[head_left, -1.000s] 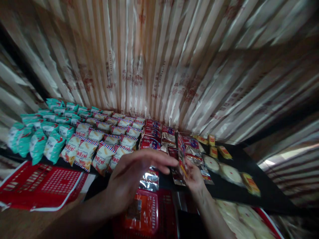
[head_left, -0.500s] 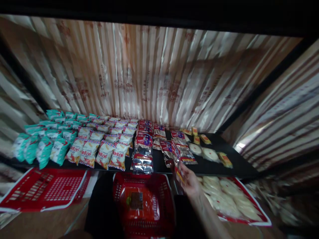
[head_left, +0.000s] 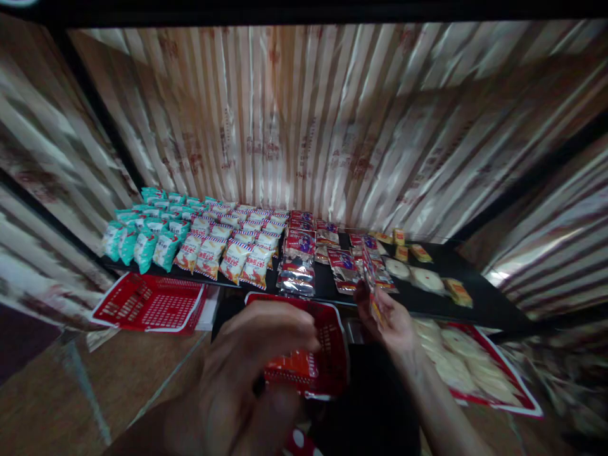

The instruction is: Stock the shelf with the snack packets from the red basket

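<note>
Head view: right hand pinches a foil packet, edge-on, at the near edge of the black shelf, right of centre. Left hand blurred, fingers loosely curled and apart, probably empty, over the near red basket. Red-purple packets lie left of the held one; striped-top bags farther left.

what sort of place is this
It looks like a small shop or stockroom, though I can't tell which. Rows of matching snack bags are set out by kind on a black shelf, and red plastic baskets sit below it.
</note>
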Available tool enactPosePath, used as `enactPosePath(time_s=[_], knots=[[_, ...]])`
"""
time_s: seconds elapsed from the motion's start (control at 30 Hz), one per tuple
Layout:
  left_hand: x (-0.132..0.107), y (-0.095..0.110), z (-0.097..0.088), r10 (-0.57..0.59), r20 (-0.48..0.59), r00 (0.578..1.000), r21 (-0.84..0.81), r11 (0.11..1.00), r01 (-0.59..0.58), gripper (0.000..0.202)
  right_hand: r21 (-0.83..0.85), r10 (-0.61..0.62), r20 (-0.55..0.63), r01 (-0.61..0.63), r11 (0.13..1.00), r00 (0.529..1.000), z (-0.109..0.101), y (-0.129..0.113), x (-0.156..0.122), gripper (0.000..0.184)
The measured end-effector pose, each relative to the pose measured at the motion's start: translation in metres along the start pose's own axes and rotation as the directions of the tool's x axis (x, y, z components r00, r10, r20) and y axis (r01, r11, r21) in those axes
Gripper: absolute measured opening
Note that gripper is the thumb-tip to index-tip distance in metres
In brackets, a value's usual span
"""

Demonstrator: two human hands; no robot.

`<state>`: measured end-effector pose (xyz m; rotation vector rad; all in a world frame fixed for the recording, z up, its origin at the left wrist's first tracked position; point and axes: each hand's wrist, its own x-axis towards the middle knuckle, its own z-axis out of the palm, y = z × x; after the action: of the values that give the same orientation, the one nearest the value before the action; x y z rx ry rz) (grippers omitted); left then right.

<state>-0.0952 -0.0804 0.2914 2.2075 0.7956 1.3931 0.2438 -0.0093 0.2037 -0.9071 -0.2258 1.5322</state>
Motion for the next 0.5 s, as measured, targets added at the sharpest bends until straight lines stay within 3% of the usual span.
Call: enactPosePath(time_s=[0.07,0.1,0.13,0.23,0.33,0.4,0.43,0.47,0.5], knots=[[-0.011,-0.052,0.007,-0.083,-0.028,0.996,0.248,0.965,0.087,0.031,0.084,0.091,0.106,-0.101,0.991,0.99,-0.009,-0.001,0.001,0.021],[-0.026,-0.079,0.013,-0.149,-0.048,0.988,0.407,0.9,0.156,0.031,0.101,0.099,0.13,-0.112,0.989,0.987,-0.012,-0.002,0.001,0.022],[-0.045,-0.104,0.019,-0.236,0.004,0.972,0.534,0.822,0.197,0.032,0.108,0.098,0.143,-0.114,0.988,0.985,-0.016,-0.002,0.002,0.023],[-0.106,-0.151,0.031,-0.536,0.095,0.839,0.742,0.6,0.299,0.04,0.09,0.098,0.161,-0.113,0.99,0.982,-0.019,-0.005,0.005,0.025],[-0.127,-0.148,0.029,-0.69,0.18,0.701,0.805,0.513,0.298,0.043,0.065,0.099,0.121,-0.108,0.992,0.988,-0.01,-0.005,0.012,0.026],[-0.113,-0.132,0.022,-0.786,0.221,0.577,0.828,0.464,0.315,0.038,0.041,0.105,0.076,-0.108,0.993,0.992,0.002,-0.002,0.016,0.024],[-0.102,-0.124,0.018,-0.834,0.243,0.496,0.83,0.443,0.339,0.034,0.018,0.105,0.051,-0.106,0.994,0.993,0.009,0.0,0.018,0.021],[-0.09,-0.117,0.015,-0.844,0.288,0.452,0.809,0.467,0.357,0.031,-0.014,0.096,0.031,-0.096,0.995,0.995,0.017,0.003,0.021,0.019],[-0.078,-0.112,0.013,-0.831,0.345,0.437,0.769,0.517,0.376,0.028,-0.054,0.071,0.02,-0.07,0.996,0.997,0.024,0.006,0.023,0.016]])
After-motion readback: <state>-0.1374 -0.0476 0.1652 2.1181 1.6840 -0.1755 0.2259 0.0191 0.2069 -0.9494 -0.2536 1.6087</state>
